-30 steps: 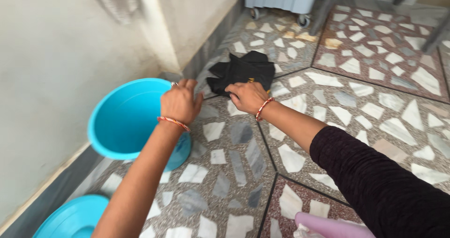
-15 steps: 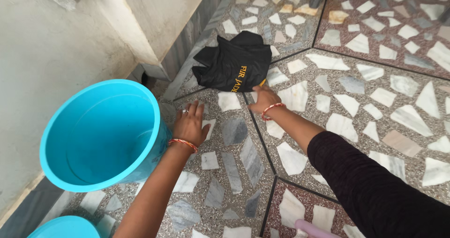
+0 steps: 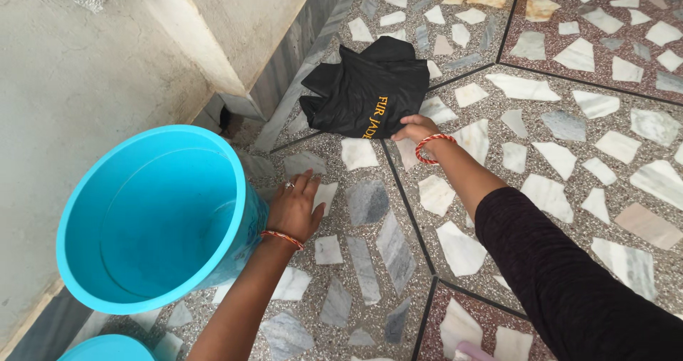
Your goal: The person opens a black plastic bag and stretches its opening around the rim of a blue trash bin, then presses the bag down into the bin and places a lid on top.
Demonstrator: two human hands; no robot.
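The right hand [image 3: 415,128] reaches to the far side of the floor and grips the near right edge of the black cloth [image 3: 366,91], fingers closed on the fabric. The cloth lies crumpled on the floor [image 3: 569,140], close to the wall's base strip, with yellow lettering on its near side. It is still on the ground, not lifted, and nothing shows inside the bucket [image 3: 153,215], so judging from this the cloth has been taken hold of but not moved anywhere.

The left hand [image 3: 297,208] rests flat on the floor, fingers spread and holding nothing, just beside the bucket's right wall; whether it touches the bucket I cannot tell. The bucket is blue, tilted so its mouth faces the camera, and stands at the near left against the wall [image 3: 85,69].

A second blue rim [image 3: 107,348] shows at the bottom left corner. A small pink thing [image 3: 471,349] peeks in at the bottom edge. Bare floor lies between cloth and bucket, with only the left hand there.
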